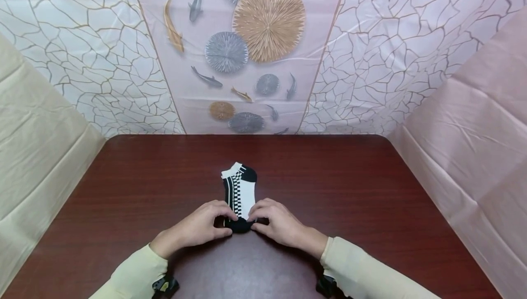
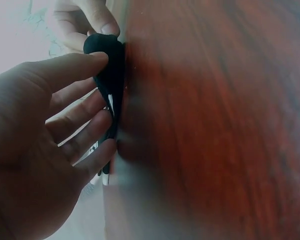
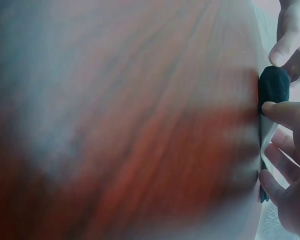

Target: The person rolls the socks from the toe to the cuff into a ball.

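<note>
White-and-black ankle socks (image 1: 247, 193) with a checkered strip lie flat on the table, one over the other, their white cuffs toward the back. The black end (image 1: 240, 225) nearest the person looks thick and rounded. At its left side my left hand (image 1: 201, 223) pinches it, thumb in front and fingers curved over the top. My right hand (image 1: 282, 223) mirrors this on the right side. In the left wrist view, the thumb (image 2: 97, 59) presses on the black fabric while the other fingers spread along the socks' edge. The right wrist view shows the right thumb (image 3: 271, 107) on that same end.
The dark red-brown wooden table (image 1: 350, 184) extends around both arms. A patterned cloth (image 1: 267, 106) with fish and round motifs hangs behind its far edge. Plain pale cloth (image 1: 473, 152) borders the sides. Dark devices (image 1: 165, 285) are strapped at the wrists.
</note>
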The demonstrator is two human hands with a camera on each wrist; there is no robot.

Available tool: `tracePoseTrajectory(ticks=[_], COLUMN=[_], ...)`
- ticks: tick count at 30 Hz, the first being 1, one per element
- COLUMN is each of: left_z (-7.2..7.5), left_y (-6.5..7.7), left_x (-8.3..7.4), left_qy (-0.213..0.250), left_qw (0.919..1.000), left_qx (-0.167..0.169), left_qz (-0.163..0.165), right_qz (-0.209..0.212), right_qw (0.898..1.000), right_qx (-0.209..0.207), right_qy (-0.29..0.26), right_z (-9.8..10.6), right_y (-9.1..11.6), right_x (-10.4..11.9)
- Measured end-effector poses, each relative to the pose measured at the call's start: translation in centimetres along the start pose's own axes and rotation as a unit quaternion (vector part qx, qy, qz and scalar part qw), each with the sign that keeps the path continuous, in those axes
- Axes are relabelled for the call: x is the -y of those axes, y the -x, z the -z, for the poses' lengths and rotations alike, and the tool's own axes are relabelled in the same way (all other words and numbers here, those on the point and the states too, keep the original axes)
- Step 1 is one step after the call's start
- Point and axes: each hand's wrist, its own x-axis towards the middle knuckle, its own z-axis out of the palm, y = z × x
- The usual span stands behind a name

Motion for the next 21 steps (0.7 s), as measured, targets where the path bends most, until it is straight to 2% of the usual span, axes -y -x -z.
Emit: tracePoseTrajectory(ticks=[7, 13, 17, 21], left_z=[-0.37, -0.73, -0.90, -0.88], left_y=[-0.19, -0.32, -0.44, -0.48], left_x=[-0.41, -0.24, -0.03, -0.04], left_qy=[-0.034, -0.053, -0.053, -0.043], left_qw=[0.9994, 0.9984, 0.9981, 0.9986], left_qx=[0.000, -0.018, -0.031, -0.031], left_qz=[0.008, -0.004, -0.009, 0.005], right_qz=[-0.001, -0.015, -0.013, -0.004], right_qw=[1.000, 1.000, 1.000, 1.000], right_qx=[0.006, 0.021, 0.016, 0.005], right_qy=[0.017, 0.018, 0.020, 0.023], right_z=[-0.07, -0.12, -0.17, -0.26], right_y=[-0.01, -0.21, -0.33, -0.47], right_x=[0.23, 0.33, 0.32, 0.32])
